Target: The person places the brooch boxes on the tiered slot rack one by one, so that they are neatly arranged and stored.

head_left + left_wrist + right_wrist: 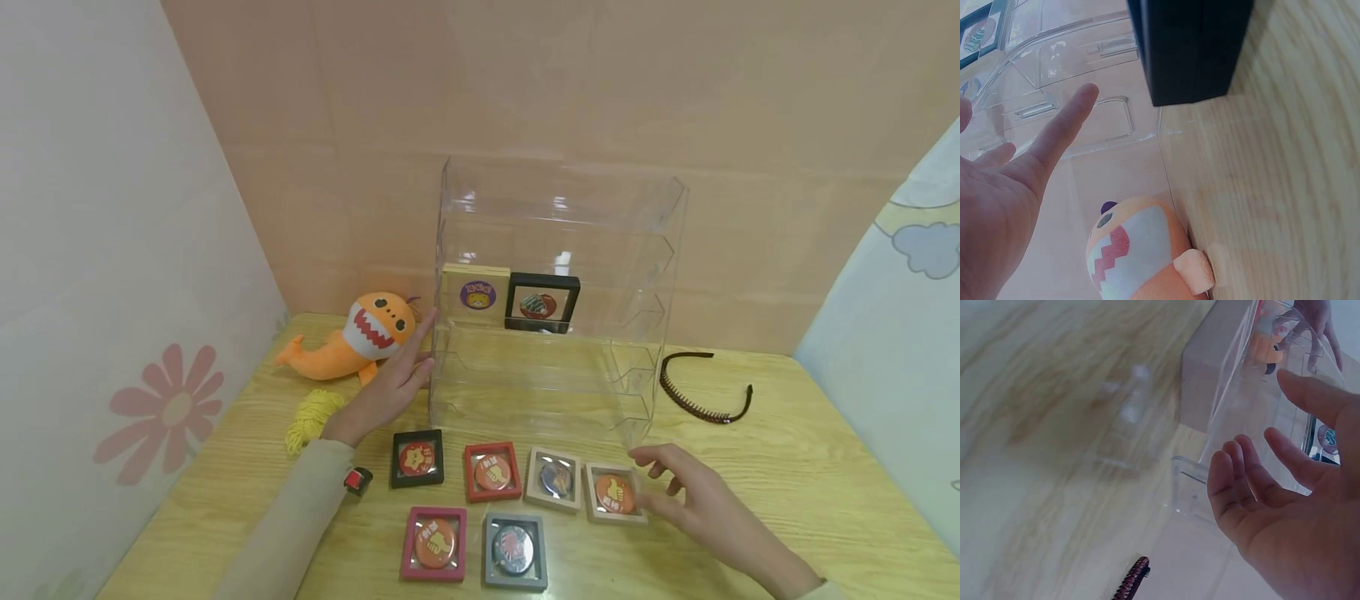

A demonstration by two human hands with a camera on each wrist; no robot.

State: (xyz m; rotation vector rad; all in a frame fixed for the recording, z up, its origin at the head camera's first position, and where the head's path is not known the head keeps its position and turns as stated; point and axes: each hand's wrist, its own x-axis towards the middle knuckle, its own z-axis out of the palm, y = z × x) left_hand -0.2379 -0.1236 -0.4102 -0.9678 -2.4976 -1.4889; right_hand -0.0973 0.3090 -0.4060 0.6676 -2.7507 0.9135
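**Badge frames before a clear tiered rack, with both hands at its edges**

Seen from where I stand: a clear rack point(540, 385) rises from the wooden table point(795, 500), its see-through tiers likely chosen to leave what they bear visible. On a middle tier, at the left end, the yellow frame point(477, 293) and the black frame point(543, 303) stand side by side, roughly upright, faces forward; the lip along the tier probably keeps their lower edges from slipping out.

Left hand point(384, 398): fingers extended against the rack's left side, grasping nothing; the contact seems meant to steady the light plastic.

Right hand point(701, 492): fingers loosely bent and empty, near the rack's lower right corner. The thumb lies at the right edge of the beige frame with an orange badge point(615, 494); whether it touches cannot be told.

Foreground: that frame lies flat in a row with the dark frame point(417, 458), the red frame point(492, 472) and the second beige frame point(555, 479). Nearer the person lie the magenta frame point(435, 544) and the grey frame point(515, 551). All lie face up, apparently spaced for separate picking.

Periphery: plush shark point(378, 327) and yellow yarn point(315, 421) at left, headband point(697, 407) at right, all outside the rack.
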